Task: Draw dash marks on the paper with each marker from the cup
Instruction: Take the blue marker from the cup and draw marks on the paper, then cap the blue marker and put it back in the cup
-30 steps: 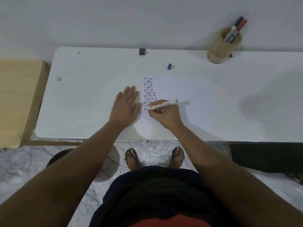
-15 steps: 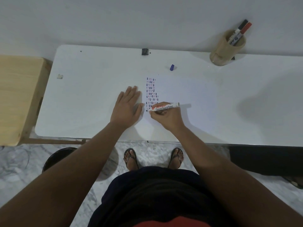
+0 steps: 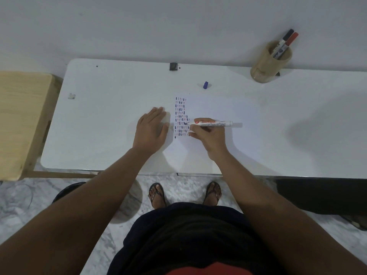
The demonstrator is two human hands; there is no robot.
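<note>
A white sheet of paper (image 3: 214, 108) lies on the white table (image 3: 99, 120), with rows of blue and red dash marks (image 3: 181, 118) along its left side. My right hand (image 3: 208, 137) grips a white board marker (image 3: 210, 123), its tip down among the dashes. My left hand (image 3: 153, 129) lies flat, fingers spread, pressing on the table just left of the marks. A blue marker cap (image 3: 206, 85) rests beyond the paper. A wooden cup (image 3: 268, 64) at the back right holds a black-capped marker (image 3: 284, 41) and a red-capped one (image 3: 290, 41).
A small black object (image 3: 173, 66) sits at the table's back edge by the wall. A wooden stool (image 3: 17, 120) stands to the left of the table. My sandalled feet (image 3: 157, 193) are on the marble floor below the front edge.
My right hand and the marker have shifted a little up the rows of dashes. My left hand stays flat in place. The view has drifted slightly.
</note>
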